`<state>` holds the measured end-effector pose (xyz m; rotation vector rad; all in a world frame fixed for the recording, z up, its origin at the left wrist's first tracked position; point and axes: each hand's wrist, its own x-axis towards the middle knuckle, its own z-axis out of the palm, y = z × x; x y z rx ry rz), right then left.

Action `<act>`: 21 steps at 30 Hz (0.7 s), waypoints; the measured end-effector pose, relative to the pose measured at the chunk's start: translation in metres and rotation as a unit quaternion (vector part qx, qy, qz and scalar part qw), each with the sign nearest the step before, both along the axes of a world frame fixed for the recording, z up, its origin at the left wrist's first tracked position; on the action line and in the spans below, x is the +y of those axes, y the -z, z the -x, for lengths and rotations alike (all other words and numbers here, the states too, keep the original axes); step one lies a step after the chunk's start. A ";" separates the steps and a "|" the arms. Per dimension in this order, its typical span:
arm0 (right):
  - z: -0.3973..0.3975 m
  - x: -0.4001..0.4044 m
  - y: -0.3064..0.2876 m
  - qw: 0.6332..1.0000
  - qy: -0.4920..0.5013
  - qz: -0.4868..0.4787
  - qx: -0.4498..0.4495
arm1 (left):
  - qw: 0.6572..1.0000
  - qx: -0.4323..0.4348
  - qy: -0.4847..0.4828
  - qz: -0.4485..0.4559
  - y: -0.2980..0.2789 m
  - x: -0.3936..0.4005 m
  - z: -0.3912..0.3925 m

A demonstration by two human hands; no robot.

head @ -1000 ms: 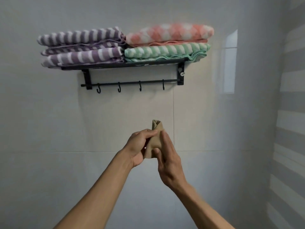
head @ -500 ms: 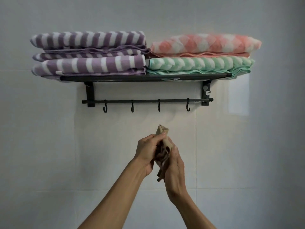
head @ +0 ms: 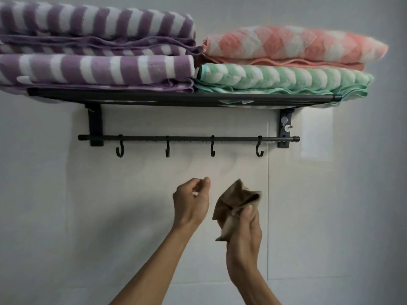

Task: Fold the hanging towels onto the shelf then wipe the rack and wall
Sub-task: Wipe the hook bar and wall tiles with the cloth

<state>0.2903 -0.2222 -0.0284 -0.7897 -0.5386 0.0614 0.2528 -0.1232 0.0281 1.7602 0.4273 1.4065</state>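
We are facing the white tiled wall (head: 132, 216) with the black towel rack (head: 182, 100) mounted at 12 o'clock. Its shelf is carrying four folded towels: two purple striped towels (head: 94, 69) stacked toward 10 o'clock, and a coral checked towel (head: 293, 45) lying on a green striped towel (head: 282, 81) toward 1 o'clock. The two stacks are touching in the middle. Below the shelf, the rail (head: 187, 138) is holding four black hooks (head: 120, 150), all hanging bare.

Our right hand (head: 244, 236) is gripping a crumpled tan cloth (head: 237, 201) at about 5 o'clock, fingers curled round its lower part, the upper folds sticking up loose. Our left hand (head: 191, 203) is hovering just beside it at 6 o'clock, apart from the cloth, fingers curled inward and holding nothing. Both hands are sitting below the hooks, well apart from the rack. We cannot tell whether the cloth is touching the wall.
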 end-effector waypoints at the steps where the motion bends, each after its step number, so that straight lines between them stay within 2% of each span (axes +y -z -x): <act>1: -0.005 -0.003 -0.004 0.994 -0.062 -0.044 0.075 | 0.988 0.025 -0.111 -0.103 0.004 0.013 -0.010; 3: -0.012 -0.012 -0.014 0.968 -0.148 -0.093 0.182 | 0.928 0.082 -0.243 -0.270 0.012 0.042 -0.029; 4: -0.015 -0.016 -0.018 0.956 -0.173 -0.112 0.208 | 0.899 0.110 -0.273 -0.323 0.016 0.056 -0.037; 6: -0.018 -0.022 -0.026 0.939 -0.221 -0.155 0.214 | 0.859 0.175 -0.304 -0.373 0.022 0.076 -0.049; 11: -0.025 -0.019 -0.033 0.911 -0.295 -0.214 0.195 | 0.818 0.216 -0.344 -0.407 0.038 0.102 -0.068; 16: -0.025 -0.013 -0.038 0.893 -0.308 -0.258 0.201 | 0.777 0.165 -0.418 -0.440 0.046 0.110 -0.078; 19: -0.027 -0.013 -0.047 0.919 -0.233 -0.254 0.191 | 0.773 0.166 -0.420 -0.445 0.045 0.112 -0.079; 21: -0.029 -0.018 -0.055 0.947 -0.163 -0.240 0.139 | 0.784 0.169 -0.407 -0.437 0.044 0.112 -0.079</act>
